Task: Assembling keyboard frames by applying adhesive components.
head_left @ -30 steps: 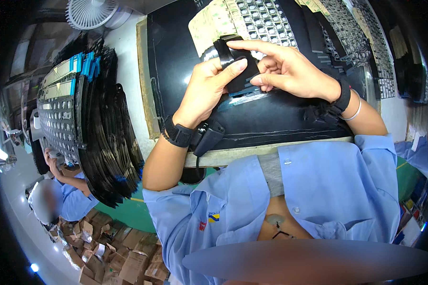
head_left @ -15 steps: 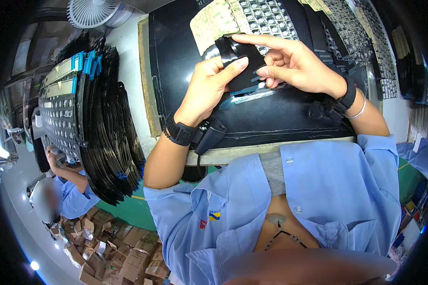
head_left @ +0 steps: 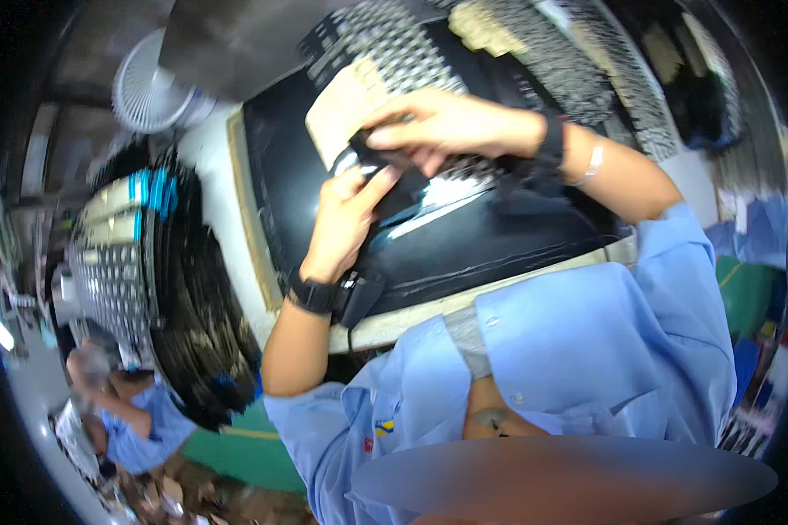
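My left hand (head_left: 346, 214) grips a black glossy flexible sheet (head_left: 400, 181), its thumb on top and the other fingers partly hidden. My right hand (head_left: 455, 124) comes in from the right, with thumb and fingers closed at the sheet's upper edge. Both hands are blurred by motion, and the contact there is hard to make out. Partly beneath the hands, a cream backing sheet (head_left: 341, 103) lies beside a sheet with rows of key-shaped openings (head_left: 398, 44). Below the right hand, a shiny pale strip (head_left: 433, 213) lies on the black mat (head_left: 293, 140).
Many black thin panels (head_left: 197, 306) hang in a thick stack at the left, near a white fan (head_left: 153, 87). More perforated sheets (head_left: 556, 79) lie at the upper right. A co-worker in blue (head_left: 149, 424) sits at the lower left, near cardboard boxes.
My view has shifted and tilted. My right index finger, stretched along the sheet before, is now bent in, and the right hand has closed on its upper edge. My left hand keeps its grip.
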The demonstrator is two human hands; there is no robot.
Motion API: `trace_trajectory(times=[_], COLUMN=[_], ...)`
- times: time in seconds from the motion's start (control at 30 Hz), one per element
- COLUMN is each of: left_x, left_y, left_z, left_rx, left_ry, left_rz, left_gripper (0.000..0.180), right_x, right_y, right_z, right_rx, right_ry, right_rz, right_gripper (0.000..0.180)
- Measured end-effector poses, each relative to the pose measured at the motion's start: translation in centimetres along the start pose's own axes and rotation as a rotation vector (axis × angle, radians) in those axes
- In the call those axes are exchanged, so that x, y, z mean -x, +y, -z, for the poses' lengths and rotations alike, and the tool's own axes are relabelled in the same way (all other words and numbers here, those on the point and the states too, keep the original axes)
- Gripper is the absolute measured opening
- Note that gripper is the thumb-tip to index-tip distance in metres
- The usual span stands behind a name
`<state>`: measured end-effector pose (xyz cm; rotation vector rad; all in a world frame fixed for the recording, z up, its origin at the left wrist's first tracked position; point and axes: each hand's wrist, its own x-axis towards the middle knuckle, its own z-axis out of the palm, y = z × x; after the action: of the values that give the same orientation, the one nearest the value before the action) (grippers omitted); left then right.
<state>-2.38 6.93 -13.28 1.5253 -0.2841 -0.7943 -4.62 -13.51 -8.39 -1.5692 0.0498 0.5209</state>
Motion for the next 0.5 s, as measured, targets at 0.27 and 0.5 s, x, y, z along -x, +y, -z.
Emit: trace_trajectory(times=[0.27, 0.5], left_x=[-0.4, -0.4], left_y=[0.9, 0.0], left_z=[-1.1, -0.5], left_rx=[0.017, 0.071], left_ry=[-0.015, 0.017], left_rz=[0.034, 0.010], left_gripper=[0.017, 0.019], right_x=[-1.6, 12.0], right_y=[-1.3, -12.8], right_z=[2.9, 7.6], right_rx=[0.270, 0.592], right_ry=[0.200, 0.611], right_rz=[0.496, 0.317], right_gripper=[0.042, 0.033])
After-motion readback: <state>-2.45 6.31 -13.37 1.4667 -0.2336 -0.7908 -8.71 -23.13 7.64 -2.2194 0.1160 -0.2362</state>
